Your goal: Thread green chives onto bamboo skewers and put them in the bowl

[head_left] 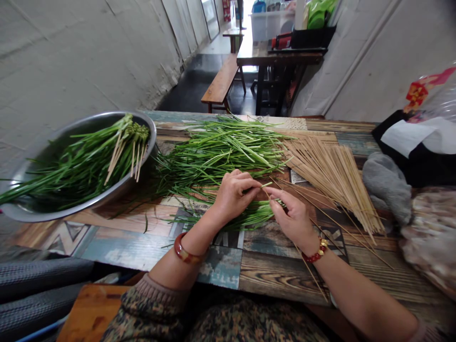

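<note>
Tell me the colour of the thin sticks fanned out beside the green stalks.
The thin sticks are light tan, best seen in the head view.

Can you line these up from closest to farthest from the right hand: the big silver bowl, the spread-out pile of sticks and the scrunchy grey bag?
From the right hand, in the head view:
1. Pile of sticks: just beyond it, to the right.
2. Grey bag: farther right, past the sticks.
3. Silver bowl: way over on the left.
</note>
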`<state>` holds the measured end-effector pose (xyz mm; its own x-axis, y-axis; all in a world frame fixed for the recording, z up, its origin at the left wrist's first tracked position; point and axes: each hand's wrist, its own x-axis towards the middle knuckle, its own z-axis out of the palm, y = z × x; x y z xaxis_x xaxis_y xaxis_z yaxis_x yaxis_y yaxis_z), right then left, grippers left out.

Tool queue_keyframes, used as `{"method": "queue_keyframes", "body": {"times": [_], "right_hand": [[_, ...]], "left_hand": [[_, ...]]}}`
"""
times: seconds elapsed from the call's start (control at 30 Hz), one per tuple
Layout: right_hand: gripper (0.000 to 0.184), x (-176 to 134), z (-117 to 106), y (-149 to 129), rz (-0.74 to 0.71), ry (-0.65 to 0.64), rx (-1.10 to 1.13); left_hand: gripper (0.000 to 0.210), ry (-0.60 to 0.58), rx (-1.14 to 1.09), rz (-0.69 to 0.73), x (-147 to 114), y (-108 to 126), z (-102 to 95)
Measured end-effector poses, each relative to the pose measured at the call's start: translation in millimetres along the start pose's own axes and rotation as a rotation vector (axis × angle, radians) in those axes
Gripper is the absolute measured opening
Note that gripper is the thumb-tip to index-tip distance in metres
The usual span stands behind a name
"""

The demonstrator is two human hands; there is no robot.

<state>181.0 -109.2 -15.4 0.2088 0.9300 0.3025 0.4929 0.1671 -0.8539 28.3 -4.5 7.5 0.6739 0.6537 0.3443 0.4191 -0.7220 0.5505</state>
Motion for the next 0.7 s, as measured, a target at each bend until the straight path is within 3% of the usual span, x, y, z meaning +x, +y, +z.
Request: {"method": "queue_keyframes", "body": {"times": [0.23,0.43,0.7], "right_hand": [[0.034,-0.6,-0.6,1.3,0.081,-0.010,-0.013],[0.055,-1.5,0.0,-2.0,0.087,-0.005,0.011],[0.041,-1.9,1.4,-1.0,0.096,-0.002,0.020]], "left_hand": [[0.009,0.024,-0.024,-0.060,-0.2,2.3,-0.2],[0.011,-0.006,0.007,-0.029,-0.4,0.7,-0.6],[0.010,-0.030,0.008,-0.035,0.3,4.1,0.4]]}}
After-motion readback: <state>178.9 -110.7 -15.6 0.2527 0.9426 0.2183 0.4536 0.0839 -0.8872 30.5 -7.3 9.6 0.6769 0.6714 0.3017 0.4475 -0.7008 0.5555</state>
